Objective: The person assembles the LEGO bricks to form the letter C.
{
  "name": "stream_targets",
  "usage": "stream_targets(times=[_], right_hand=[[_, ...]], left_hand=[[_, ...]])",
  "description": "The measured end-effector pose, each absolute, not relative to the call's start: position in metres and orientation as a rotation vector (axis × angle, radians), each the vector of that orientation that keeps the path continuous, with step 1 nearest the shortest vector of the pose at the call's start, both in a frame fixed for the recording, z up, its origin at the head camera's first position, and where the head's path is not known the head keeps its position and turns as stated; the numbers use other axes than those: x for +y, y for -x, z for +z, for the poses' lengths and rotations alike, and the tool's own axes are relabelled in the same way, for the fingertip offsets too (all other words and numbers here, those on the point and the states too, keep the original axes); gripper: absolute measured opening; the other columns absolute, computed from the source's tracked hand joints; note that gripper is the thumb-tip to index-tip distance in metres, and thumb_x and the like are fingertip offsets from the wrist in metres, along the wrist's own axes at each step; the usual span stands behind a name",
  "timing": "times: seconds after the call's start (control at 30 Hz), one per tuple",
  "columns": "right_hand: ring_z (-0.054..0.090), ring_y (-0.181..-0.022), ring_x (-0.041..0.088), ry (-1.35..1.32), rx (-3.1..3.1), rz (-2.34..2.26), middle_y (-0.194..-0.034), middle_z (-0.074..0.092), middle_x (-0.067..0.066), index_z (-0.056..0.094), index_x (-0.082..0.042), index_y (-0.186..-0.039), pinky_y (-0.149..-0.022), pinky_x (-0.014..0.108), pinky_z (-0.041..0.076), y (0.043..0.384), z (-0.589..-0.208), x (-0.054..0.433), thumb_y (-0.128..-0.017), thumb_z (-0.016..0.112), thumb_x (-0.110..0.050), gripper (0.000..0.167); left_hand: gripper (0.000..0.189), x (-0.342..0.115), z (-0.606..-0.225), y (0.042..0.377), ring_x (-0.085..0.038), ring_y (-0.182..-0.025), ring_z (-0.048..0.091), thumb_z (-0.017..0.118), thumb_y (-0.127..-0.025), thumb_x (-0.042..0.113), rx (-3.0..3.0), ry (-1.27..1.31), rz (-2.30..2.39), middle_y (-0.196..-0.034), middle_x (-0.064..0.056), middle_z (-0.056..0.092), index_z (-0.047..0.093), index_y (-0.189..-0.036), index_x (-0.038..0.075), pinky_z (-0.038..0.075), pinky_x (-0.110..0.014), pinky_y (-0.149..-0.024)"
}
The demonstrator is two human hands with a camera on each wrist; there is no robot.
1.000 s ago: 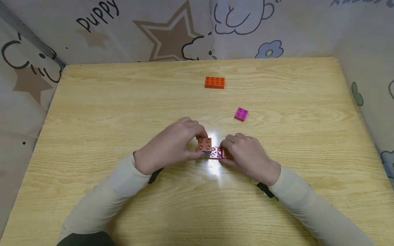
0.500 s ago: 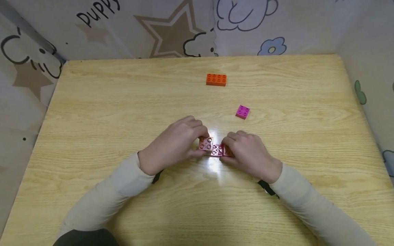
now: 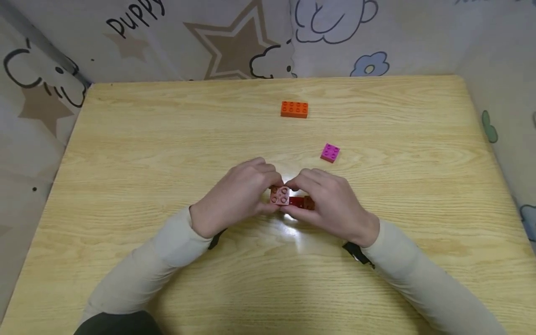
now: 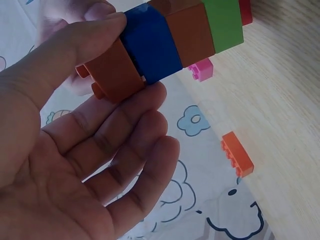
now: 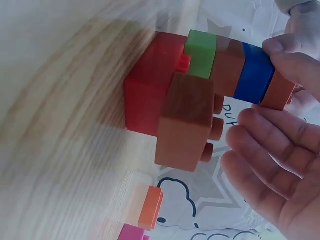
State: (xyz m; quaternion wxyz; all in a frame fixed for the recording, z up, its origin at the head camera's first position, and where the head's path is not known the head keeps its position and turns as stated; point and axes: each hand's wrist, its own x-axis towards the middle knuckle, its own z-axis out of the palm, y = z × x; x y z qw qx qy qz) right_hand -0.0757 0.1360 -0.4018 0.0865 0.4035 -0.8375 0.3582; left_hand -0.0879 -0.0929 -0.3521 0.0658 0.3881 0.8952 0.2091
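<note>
A toy-brick tower stands on a red brick (image 5: 152,85), with green (image 5: 201,52), brown (image 5: 228,65) and blue (image 5: 254,75) bricks rising in turn. Topping it is a brown four-stud brick (image 3: 279,196). Another brown brick (image 5: 185,122) sits on the red brick's other end. My left hand (image 3: 240,195) pinches the tower's top between thumb and fingers, other fingers loosely bent in the left wrist view. From the opposite side my right hand (image 3: 335,204) pinches the same upper bricks, its thumb by the blue one. A thin slit shows between blue and top brown bricks in the left wrist view.
On the wooden table (image 3: 167,125), a long orange brick (image 3: 294,110) lies toward the back. Nearer, beyond my right hand, is a small pink brick (image 3: 330,152). Walls with cartoon drawings border the table's back and sides.
My right hand has shifted left from the brown brick at the right end to the tower's top, uncovering that brick. The blue strip below the top brick no longer shows; my left hand hardly moved.
</note>
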Motion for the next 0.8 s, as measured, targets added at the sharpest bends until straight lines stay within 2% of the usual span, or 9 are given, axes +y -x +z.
stream_targets(times=[0.23, 0.4, 0.67, 0.8], right_hand=[[0.059, -0.075, 0.017, -1.230, -2.526, 1.007, -0.089, 0.070, -0.002, 0.074, -0.009, -0.103, -0.064, 0.036, 0.052, 0.077, -0.398, 0.135, -0.085, 0.095, -0.021, 0.030], [0.064, -0.079, 0.020, -1.244, -2.574, 0.994, -0.094, 0.074, -0.001, 0.075, -0.010, -0.102, -0.068, 0.038, 0.055, 0.079, -0.394, 0.135, -0.086, 0.095, -0.021, 0.027], [0.061, -0.076, 0.017, -1.248, -2.728, 0.965, -0.092, 0.073, 0.001, 0.076, -0.010, -0.103, -0.064, 0.035, 0.053, 0.082, -0.388, 0.136, -0.086, 0.096, -0.029, 0.032], [0.068, -0.087, 0.015, -1.160, -2.876, 1.147, -0.103, 0.076, 0.001, 0.079, -0.008, -0.115, -0.077, 0.039, 0.059, 0.095, -0.382, 0.147, -0.089, 0.093, -0.036, 0.041]], left_hand=[[0.030, -0.090, -0.353, 0.089, -0.018, -0.078, 0.058, 0.101, -0.079, 0.023, 2.724, -1.216, 0.584, -0.082, 0.000, 0.070, 0.079, -0.090, 0.008, 0.052, -0.033, -0.072], [0.027, -0.091, -0.356, 0.089, -0.018, -0.076, 0.057, 0.100, -0.080, 0.025, 2.713, -1.219, 0.598, -0.078, 0.001, 0.067, 0.079, -0.088, 0.010, 0.051, -0.033, -0.070], [0.029, -0.092, -0.360, 0.087, -0.018, -0.078, 0.058, 0.101, -0.078, 0.023, 2.730, -1.190, 0.576, -0.080, 0.000, 0.068, 0.080, -0.091, 0.008, 0.052, -0.033, -0.071], [0.031, -0.091, -0.357, 0.087, -0.018, -0.073, 0.056, 0.102, -0.078, 0.026, 2.763, -1.237, 0.501, -0.074, 0.002, 0.062, 0.076, -0.082, 0.011, 0.051, -0.033, -0.068]])
